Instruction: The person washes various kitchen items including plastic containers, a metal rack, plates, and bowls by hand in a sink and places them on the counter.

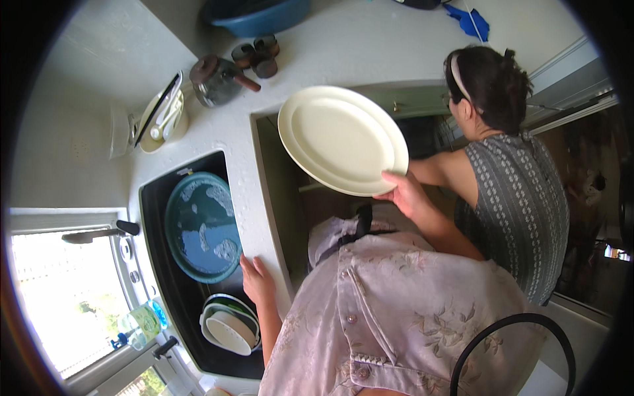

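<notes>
My right hand (pixel 403 194) grips the rim of a cream oval plate (pixel 342 138), thumb on its upper face. The plate is held up over the gap between counter and bodies, apart from the counter. My left hand (pixel 258 282) rests on the counter edge beside the black sink (pixel 190 326) and holds nothing. In the sink stands a teal basin (pixel 203 247) of water with patches of suds. Nearer me in the sink, a white oval colander (pixel 230 332) sits in other nested bowls.
A person (pixel 515 198) at my right reaches toward green cabinets (pixel 421 99). On the counter stand a teapot (pixel 213 81), several dark cups (pixel 256 55), a bowl of utensils (pixel 166 123) and a blue basin (pixel 262 17). A bottle (pixel 141 324) stands by the window.
</notes>
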Action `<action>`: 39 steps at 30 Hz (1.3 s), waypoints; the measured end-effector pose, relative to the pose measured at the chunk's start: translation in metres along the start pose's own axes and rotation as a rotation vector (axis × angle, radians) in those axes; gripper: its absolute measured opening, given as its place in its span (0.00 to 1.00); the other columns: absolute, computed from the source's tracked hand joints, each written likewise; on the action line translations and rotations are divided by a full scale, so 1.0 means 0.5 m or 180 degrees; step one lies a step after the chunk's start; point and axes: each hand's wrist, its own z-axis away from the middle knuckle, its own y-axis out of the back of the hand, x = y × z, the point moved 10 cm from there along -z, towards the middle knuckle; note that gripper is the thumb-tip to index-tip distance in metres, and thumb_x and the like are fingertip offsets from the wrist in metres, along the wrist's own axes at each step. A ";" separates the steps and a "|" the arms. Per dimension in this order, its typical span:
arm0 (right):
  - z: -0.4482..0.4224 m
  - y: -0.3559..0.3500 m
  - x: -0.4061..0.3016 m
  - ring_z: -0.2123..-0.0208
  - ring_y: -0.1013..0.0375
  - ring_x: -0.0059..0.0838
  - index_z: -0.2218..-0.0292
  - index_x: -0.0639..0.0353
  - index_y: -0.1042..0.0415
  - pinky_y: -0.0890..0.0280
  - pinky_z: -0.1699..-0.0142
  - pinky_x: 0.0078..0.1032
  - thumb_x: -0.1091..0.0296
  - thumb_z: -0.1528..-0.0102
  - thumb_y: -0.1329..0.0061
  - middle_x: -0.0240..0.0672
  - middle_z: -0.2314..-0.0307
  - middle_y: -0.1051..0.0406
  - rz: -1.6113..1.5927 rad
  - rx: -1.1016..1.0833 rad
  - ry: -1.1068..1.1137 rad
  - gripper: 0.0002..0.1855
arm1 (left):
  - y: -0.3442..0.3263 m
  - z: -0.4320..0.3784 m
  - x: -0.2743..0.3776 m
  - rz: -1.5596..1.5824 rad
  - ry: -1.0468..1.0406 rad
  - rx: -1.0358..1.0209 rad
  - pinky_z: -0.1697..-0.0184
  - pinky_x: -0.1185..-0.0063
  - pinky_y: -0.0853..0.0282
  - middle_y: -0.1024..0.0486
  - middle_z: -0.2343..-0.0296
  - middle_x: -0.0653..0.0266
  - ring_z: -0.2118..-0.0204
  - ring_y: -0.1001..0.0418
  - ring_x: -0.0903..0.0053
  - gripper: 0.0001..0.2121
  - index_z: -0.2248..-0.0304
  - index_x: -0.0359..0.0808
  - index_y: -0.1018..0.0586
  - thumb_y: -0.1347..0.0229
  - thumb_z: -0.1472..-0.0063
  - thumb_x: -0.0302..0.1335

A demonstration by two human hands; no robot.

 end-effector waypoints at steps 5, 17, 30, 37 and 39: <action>0.022 -0.002 0.013 0.70 0.33 0.29 0.59 0.62 0.45 0.35 0.68 0.26 0.68 0.55 0.60 0.38 0.68 0.37 -0.0043 0.0032 -0.0052 0.20 | -0.001 0.000 0.013 0.0005 -0.0057 -0.0090 0.65 0.72 0.40 0.40 0.61 0.47 0.62 0.39 0.57 0.20 0.56 0.31 0.46 0.65 0.46 0.35; 0.028 0.062 0.156 0.69 0.33 0.30 0.61 0.64 0.43 0.34 0.69 0.27 0.68 0.54 0.61 0.40 0.68 0.37 -0.0026 0.0059 -0.0338 0.18 | -0.030 -0.013 0.070 -0.0280 -0.0927 0.0141 0.54 0.72 0.50 0.55 0.54 0.46 0.53 0.51 0.56 0.32 0.53 0.36 0.50 0.53 0.54 0.41; 0.007 0.111 0.205 0.70 0.34 0.29 0.61 0.64 0.43 0.34 0.70 0.24 0.68 0.54 0.61 0.40 0.68 0.37 0.0233 0.0156 -0.0577 0.18 | -0.052 -0.044 0.082 -0.0196 -0.0715 0.0026 0.54 0.73 0.49 0.52 0.55 0.46 0.53 0.50 0.57 0.32 0.53 0.35 0.50 0.52 0.55 0.40; 0.001 0.092 0.197 0.68 0.34 0.31 0.61 0.65 0.42 0.37 0.68 0.26 0.68 0.55 0.61 0.38 0.67 0.36 0.0439 0.0140 -0.0699 0.18 | -0.015 -0.027 0.034 0.0186 -0.0369 0.0003 0.52 0.74 0.52 0.54 0.54 0.48 0.52 0.53 0.59 0.31 0.53 0.36 0.49 0.50 0.56 0.37; 0.023 0.083 0.163 0.65 0.37 0.32 0.60 0.66 0.43 0.37 0.66 0.26 0.69 0.53 0.63 0.40 0.65 0.39 0.0539 0.0176 -0.0640 0.17 | 0.002 -0.016 0.028 0.0528 -0.0249 -0.0018 0.50 0.73 0.56 0.56 0.54 0.46 0.51 0.56 0.57 0.33 0.53 0.36 0.49 0.48 0.58 0.36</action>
